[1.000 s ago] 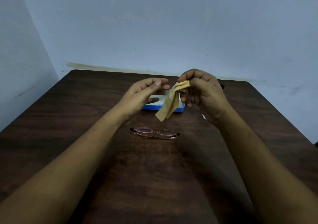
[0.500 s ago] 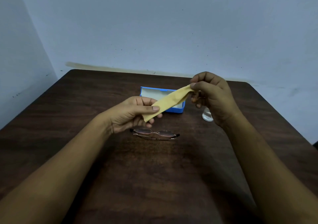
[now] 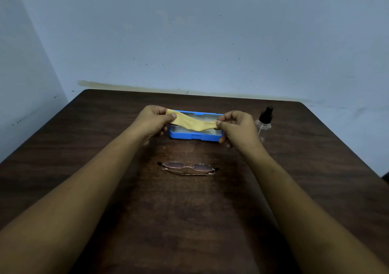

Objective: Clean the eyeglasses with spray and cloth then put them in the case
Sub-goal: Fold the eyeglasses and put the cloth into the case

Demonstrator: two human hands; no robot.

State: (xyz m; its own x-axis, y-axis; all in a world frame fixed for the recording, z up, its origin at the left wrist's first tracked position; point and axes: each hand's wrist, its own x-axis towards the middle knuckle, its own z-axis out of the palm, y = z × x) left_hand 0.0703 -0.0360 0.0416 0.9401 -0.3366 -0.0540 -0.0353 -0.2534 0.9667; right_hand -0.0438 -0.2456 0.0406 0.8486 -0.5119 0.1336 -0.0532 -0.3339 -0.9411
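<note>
Both hands went up and apart since 0.5 s ago; then the yellow cloth (image 3: 194,124) sloped from low left to high right over the eyeglasses, now it is stretched nearly level over the blue case; the spray bottle, half hidden behind the R hand before, shows fully now.

Dark wood table (image 3: 88,147) fills the lower part of the view, w/ a pale blue-grey wall (image 3: 189,32) behind it; both bare forearms reach in from the near corners.

Left hand (image 3: 152,120) pinches the L end of the cloth btw thumb and forefinger, other fingers curled under; right hand (image 3: 236,126) pinches the R end the same way, other fingers curled loosely. Cloth is twisted a little in the middle and sags slightly; it hangs in front of the case, whether it touches the case I cannot tell.

Blue eyeglass case (image 3: 194,136) lies open on the table btw the two hands, pale lining inside.

Eyeglasses (image 3: 188,168), thin metal frame, temples folded, lie flat on the table nearer to the person than the case, apart from it, no hand on them.

Clear spray bottle (image 3: 264,122) w/ black nozzle stands upright just beside the R hand, on its right.
</note>
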